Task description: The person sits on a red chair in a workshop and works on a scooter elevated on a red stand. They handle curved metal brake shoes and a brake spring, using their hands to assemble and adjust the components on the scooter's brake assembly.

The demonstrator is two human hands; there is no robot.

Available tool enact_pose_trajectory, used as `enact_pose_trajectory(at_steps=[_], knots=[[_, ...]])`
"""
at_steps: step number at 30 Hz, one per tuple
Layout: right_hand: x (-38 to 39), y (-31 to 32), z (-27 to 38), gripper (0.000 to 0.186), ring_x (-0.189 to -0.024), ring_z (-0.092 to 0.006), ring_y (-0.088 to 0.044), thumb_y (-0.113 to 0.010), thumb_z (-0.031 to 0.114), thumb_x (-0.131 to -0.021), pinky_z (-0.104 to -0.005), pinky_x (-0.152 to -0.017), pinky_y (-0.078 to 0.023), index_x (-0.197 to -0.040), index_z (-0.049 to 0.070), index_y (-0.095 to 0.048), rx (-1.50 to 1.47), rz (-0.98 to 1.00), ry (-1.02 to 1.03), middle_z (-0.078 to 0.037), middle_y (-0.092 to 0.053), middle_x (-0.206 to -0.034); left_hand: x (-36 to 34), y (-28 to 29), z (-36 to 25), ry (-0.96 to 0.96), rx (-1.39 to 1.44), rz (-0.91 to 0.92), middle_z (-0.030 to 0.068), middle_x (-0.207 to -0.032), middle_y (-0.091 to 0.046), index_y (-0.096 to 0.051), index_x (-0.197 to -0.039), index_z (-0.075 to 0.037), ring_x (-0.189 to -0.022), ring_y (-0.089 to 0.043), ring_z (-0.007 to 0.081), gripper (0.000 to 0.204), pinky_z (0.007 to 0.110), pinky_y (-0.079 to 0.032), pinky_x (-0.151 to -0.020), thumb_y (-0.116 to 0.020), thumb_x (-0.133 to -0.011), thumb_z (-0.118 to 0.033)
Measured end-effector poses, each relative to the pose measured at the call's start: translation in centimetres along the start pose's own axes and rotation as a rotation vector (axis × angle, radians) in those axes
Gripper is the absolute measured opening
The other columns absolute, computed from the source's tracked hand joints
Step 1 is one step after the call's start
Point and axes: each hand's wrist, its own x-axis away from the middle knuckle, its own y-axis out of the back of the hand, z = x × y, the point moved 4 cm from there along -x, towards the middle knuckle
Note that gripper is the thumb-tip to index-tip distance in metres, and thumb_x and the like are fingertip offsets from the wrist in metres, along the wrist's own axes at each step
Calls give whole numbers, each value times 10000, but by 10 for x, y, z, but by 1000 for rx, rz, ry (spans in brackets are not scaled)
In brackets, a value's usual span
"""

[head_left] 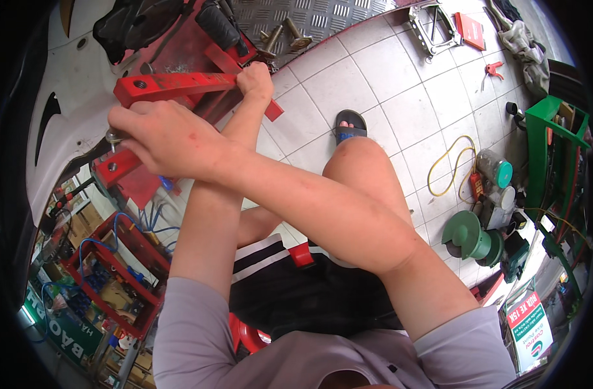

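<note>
Arms crossed, you are gripping the red metal bar (180, 83) near its far end with your left hand (254, 79) while your right hand (163, 139) is closing over a small fitting below it, seemingly mid-tightening, so steady counter-pressure seems needed next.

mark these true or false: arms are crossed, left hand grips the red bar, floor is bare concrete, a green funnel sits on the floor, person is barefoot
1. The forearms are crossed. True.
2. The left hand grips the red bar. True; its fingers close on the bar's end.
3. The floor is bare concrete. False: the floor is pale square tile.
4. A green funnel sits on the floor. True.
5. The person is barefoot. False: the one foot in view wears a dark sandal.
6. The right hand hangs free. False: it rests low on the red frame.
</note>
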Motion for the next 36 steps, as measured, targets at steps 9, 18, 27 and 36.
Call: enact_pose_trajectory(at_steps=[9, 18, 27, 36], knots=[[8, -15, -6, 255, -836, -386, -601, -648, 91, -821, -454, -696, -479, -1016, 41, -491, 16, 105, 99, -172, -606, -868, 62, 34, 14, -130, 178, -19, 211, -924, -695, -523, -1089, 6, -902, -685, 379, 257, 478, -553, -763, -478, -917, -180], [23, -55, -66, 197, -667, -254, -680, -610, 103, -875, -342, -635, -525, -1031, 19, -523, 235, 200, -327, -165, -691, -814, 202, 61, 201, 84, 585, 440, 187, -905, -650, -609, -1006, 10, -834, -645, 282, 287, 406, -495, -751, -439, -928, -207], [47, -89, -98, 206, -678, -100, -531, -523, 82, -945, -236, -566, -444, -1131, 64, -437, -228, 235, -895, -46, -583, -856, 205, 40, 290, 459, 1394, -3, 2, -735, -568, -573, -920, -18, -615, -545, 109, 288, 277, -459, -608, -460, -974, -278], [49, -93, -118, 214, -704, -110, -584, -524, 60, -932, -254, -551, -453, -1140, 56, -473, -225, 147, -913, -76, -622, -911, 190, 58, 283, 317, 1473, -203, 123, -874, -710, -652, -998, 15, -740, -713, 183, 217, 299, -534, -661, -528, -822, -14]])
